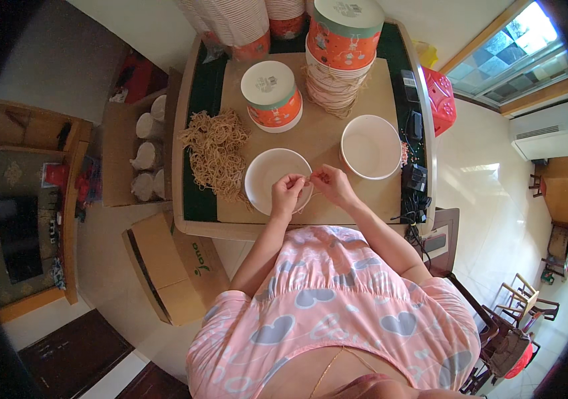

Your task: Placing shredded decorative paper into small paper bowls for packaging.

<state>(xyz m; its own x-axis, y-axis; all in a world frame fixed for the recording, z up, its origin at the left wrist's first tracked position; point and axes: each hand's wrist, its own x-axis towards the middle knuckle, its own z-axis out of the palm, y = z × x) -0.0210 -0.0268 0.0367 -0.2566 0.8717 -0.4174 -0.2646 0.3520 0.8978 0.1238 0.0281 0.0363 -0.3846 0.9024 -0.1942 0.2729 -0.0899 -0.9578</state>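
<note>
Pinching cord (308, 181) between closed fingertips, left hand (288, 194) and right hand (335, 186) meet over a white tub (262, 176); corded tubs (334, 92) stacked, cord heap (214, 156) unused.

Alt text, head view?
A person's left hand and right hand pinch fingers close together over the rim of an open white tub; anything held is too small to identify. Tan tangled strands lie left, an orange-and-green tub behind.

From the near tub (262, 178), a strand heap (214, 151) lies at ten o'clock — upturned tubs (272, 97) at twelve. A tub stack (341, 58) stands at one.
</note>
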